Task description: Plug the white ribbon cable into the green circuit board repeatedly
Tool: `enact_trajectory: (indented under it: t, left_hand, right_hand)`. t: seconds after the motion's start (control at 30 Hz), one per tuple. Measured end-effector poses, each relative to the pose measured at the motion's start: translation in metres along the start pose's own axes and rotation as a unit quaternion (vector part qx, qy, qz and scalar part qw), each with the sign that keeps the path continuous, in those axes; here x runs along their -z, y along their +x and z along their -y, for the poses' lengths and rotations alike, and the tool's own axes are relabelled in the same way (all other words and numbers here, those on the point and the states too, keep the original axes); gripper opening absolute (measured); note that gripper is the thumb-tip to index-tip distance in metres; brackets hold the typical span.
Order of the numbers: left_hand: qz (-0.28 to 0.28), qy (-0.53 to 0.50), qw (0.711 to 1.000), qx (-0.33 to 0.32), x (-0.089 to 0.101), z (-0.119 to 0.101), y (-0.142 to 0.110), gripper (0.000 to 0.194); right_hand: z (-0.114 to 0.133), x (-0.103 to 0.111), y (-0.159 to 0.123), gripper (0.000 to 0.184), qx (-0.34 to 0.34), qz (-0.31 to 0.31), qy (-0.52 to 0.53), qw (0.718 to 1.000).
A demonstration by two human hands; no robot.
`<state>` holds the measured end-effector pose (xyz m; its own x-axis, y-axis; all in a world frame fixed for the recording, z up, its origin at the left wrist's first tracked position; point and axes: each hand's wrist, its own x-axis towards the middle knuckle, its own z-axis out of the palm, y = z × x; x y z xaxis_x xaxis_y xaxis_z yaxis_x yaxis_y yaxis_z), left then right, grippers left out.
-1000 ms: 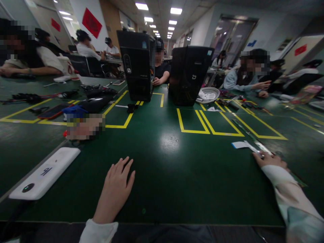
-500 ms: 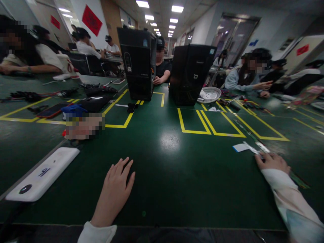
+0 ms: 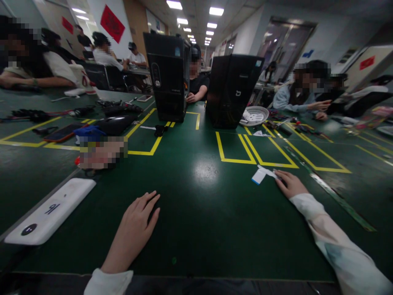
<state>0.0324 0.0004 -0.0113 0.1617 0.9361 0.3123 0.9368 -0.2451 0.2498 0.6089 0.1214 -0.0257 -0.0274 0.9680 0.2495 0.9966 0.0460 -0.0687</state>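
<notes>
My right hand (image 3: 290, 183) is closed on one end of a white flat ribbon cable (image 3: 260, 175) with a blue tip, at the right of the green table (image 3: 196, 229). The cable's folded free end points left, just in front of the yellow tape marks. My left hand (image 3: 138, 219) lies on the tabletop at the near left, its fingers stretched out and nothing in it. To the right of my right hand runs a long thin green strip (image 3: 340, 200) that looks like a circuit board.
Two black computer towers (image 3: 167, 78) (image 3: 233, 90) stand at the back, a person between them. A white power bank-like device (image 3: 50, 211) lies at the left. Cables (image 3: 37, 114) and a phone (image 3: 61, 133) lie behind it. A white basket (image 3: 254, 116) stands beside the right tower.
My right hand has moved left across the table, bringing the ribbon cable with it and uncovering more of the green strip. My left hand has hardly moved.
</notes>
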Motion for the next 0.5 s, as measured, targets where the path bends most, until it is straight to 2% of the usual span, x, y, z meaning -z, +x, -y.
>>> enact_trajectory:
  t: [0.1, 0.27, 0.5]
  left_hand:
    - [-0.001, 0.004, 1.000, 0.001, 0.000, -0.003, 0.001, 0.048]
    - [-0.003, 0.003, 1.000, 0.006, 0.002, -0.004, 0.001, 0.047]
    - [0.012, 0.006, 1.000, 0.013, 0.003, -0.003, 0.001, 0.048]
  right_hand:
    - [0.035, -0.008, 0.017, 0.047, 0.102, -0.034, 0.048, 0.993]
    - [0.113, -0.010, 0.033, 0.043, 0.243, -0.061, 0.105, 0.963]
    - [0.217, -0.004, 0.012, 0.035, 0.373, -0.045, 0.170, 0.911]
